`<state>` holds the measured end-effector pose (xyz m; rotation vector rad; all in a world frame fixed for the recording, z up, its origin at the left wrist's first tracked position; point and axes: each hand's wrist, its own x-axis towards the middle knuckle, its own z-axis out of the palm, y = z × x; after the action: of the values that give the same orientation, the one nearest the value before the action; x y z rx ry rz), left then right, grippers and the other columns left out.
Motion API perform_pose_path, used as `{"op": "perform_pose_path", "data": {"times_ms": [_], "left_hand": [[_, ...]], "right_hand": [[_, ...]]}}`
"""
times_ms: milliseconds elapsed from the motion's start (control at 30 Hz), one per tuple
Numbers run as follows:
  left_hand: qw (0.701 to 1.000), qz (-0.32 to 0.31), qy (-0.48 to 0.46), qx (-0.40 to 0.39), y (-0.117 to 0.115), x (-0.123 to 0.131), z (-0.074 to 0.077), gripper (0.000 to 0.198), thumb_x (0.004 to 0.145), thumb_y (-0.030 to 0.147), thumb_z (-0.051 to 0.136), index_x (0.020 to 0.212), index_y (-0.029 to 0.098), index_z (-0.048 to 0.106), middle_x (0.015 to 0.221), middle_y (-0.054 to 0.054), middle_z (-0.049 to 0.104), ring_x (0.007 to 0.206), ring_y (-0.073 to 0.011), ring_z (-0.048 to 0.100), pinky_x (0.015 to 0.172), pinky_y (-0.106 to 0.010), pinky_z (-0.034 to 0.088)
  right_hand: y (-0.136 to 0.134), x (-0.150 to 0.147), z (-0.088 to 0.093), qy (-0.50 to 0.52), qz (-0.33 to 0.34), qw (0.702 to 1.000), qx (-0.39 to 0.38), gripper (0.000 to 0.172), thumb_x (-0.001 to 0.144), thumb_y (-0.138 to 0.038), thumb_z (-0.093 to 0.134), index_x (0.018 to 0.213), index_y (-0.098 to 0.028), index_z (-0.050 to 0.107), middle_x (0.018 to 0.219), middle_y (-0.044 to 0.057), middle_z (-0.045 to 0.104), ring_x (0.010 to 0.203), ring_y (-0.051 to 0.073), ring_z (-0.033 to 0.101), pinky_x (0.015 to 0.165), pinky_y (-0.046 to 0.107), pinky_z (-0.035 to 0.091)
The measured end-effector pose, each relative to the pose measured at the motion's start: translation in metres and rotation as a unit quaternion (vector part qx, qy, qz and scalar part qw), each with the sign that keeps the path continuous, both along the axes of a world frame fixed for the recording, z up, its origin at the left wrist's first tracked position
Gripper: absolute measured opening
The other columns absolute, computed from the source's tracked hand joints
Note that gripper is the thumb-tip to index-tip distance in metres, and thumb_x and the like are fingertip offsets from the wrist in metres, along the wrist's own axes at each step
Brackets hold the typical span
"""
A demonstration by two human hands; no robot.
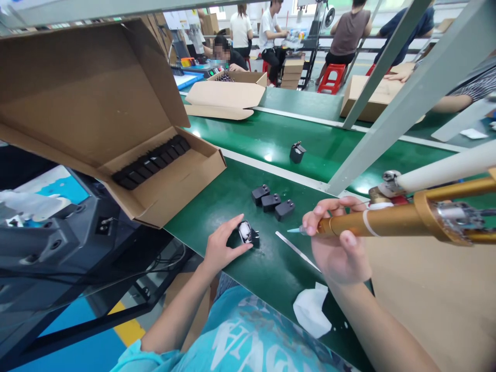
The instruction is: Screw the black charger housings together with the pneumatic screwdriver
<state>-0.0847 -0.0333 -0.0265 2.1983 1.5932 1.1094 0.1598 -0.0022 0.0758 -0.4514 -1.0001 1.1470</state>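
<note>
My left hand (225, 241) grips a black plug-in power adapter (254, 237) between thumb and fingers, low over the green table. The adapter's upper side looks open, with white material inside, and its metal prongs point right. My right hand (341, 243) is wrapped around the front of a gold-coloured glue dispenser (349, 223), whose blue needle tip (293, 230) points left toward the adapter without touching it. Three black adapters (271, 202) lie in a row just beyond my hands. Between the hands and nearer my right arm lies a thin metal strip (297, 251).
An open cardboard box (182, 188) at the left holds a row of black adapters. A lone adapter (297, 152) sits on the green conveyor (248, 135). Crumpled white paper (312, 312) lies near my body. Grey metal bars (403, 93) slant across the right. Several people work beyond.
</note>
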Motion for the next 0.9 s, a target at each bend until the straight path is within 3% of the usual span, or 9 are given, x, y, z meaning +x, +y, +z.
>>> {"op": "perform_pose_path", "data": {"times_ms": [133,267,333,400,433,533,633,733,900], "left_hand": [[1.000,-0.009,0.008,0.014,-0.005,-0.002,-0.005,0.041,0.081,0.045,0.074,0.116,0.025,0.066,0.122,-0.010,0.070,0.108,-0.0264,0.068,0.095,-0.042,0.054],[0.998,-0.051,-0.020,-0.036,0.011,-0.011,0.007,0.069,0.076,0.056,0.073,0.134,0.024,0.053,0.128,-0.012,0.065,0.114,-0.0290,0.065,0.097,-0.044,0.053],[0.994,-0.078,-0.040,-0.064,0.043,-0.013,0.021,0.070,0.080,0.059,0.066,0.138,0.023,0.049,0.133,-0.012,0.062,0.116,-0.0283,0.063,0.096,-0.042,0.054],[0.993,-0.067,-0.040,-0.090,0.094,-0.007,0.037,0.052,0.089,0.053,0.056,0.133,0.025,0.054,0.134,-0.009,0.060,0.116,-0.0258,0.062,0.094,-0.039,0.054],[0.992,-0.068,-0.034,-0.104,0.124,-0.001,0.043,0.054,0.089,0.052,0.057,0.135,0.024,0.052,0.137,-0.010,0.058,0.117,-0.0259,0.060,0.094,-0.039,0.054],[0.980,-0.066,0.020,-0.186,0.216,0.028,0.053,0.081,0.081,0.047,0.067,0.148,0.016,0.035,0.151,-0.017,0.042,0.126,-0.0294,0.053,0.102,-0.039,0.047],[0.970,-0.055,0.060,-0.229,0.286,0.059,0.051,0.101,0.075,0.043,0.074,0.153,0.008,0.021,0.158,-0.023,0.028,0.142,-0.0336,0.035,0.114,-0.040,0.033],[0.969,-0.055,0.072,-0.231,0.323,0.076,0.050,0.111,0.066,0.038,0.081,0.152,0.003,0.020,0.156,-0.027,0.028,0.146,-0.0357,0.027,0.116,-0.040,0.029],[0.959,-0.068,0.105,-0.254,0.340,0.079,0.058,0.090,0.062,0.031,0.082,0.139,0.006,0.042,0.134,-0.025,0.057,0.125,-0.0373,0.054,0.101,-0.042,0.043]], "right_hand": [[0.001,0.000,0.000,0.000,0.000,1.000,0.000,0.032,0.079,-0.038,0.065,0.108,-0.029,0.056,0.088,0.000,0.060,0.058,0.013,0.056,0.059,0.035,0.048],[0.006,0.000,-0.001,0.006,-0.002,1.000,0.004,0.032,0.078,-0.036,0.065,0.108,-0.028,0.056,0.088,0.000,0.060,0.058,0.013,0.057,0.059,0.034,0.047],[0.009,0.002,-0.003,0.018,-0.001,1.000,0.010,0.033,0.078,-0.034,0.064,0.110,-0.028,0.056,0.088,0.000,0.060,0.058,0.013,0.058,0.059,0.034,0.046],[0.013,0.005,-0.006,0.022,-0.005,1.000,0.012,0.034,0.079,-0.034,0.064,0.111,-0.028,0.055,0.090,0.000,0.060,0.059,0.013,0.058,0.060,0.034,0.046],[0.015,0.006,-0.008,0.020,-0.010,1.000,0.011,0.035,0.079,-0.034,0.064,0.112,-0.029,0.055,0.090,0.000,0.060,0.059,0.013,0.058,0.060,0.033,0.046],[0.019,0.011,-0.013,0.008,-0.025,1.000,0.001,0.037,0.079,-0.037,0.065,0.114,-0.030,0.054,0.092,0.000,0.059,0.060,0.013,0.057,0.061,0.034,0.046],[0.022,0.015,-0.017,0.012,-0.029,0.999,-0.004,0.037,0.080,-0.037,0.064,0.115,-0.031,0.053,0.094,0.001,0.058,0.061,0.013,0.057,0.062,0.034,0.045],[0.025,0.017,-0.020,0.013,-0.035,0.999,-0.002,0.036,0.082,-0.037,0.063,0.116,-0.031,0.052,0.095,0.001,0.057,0.061,0.013,0.057,0.062,0.033,0.044],[0.032,0.022,-0.023,0.007,-0.033,0.999,0.013,0.035,0.084,-0.037,0.062,0.117,-0.032,0.053,0.094,0.001,0.058,0.064,0.013,0.058,0.062,0.032,0.044]]}}
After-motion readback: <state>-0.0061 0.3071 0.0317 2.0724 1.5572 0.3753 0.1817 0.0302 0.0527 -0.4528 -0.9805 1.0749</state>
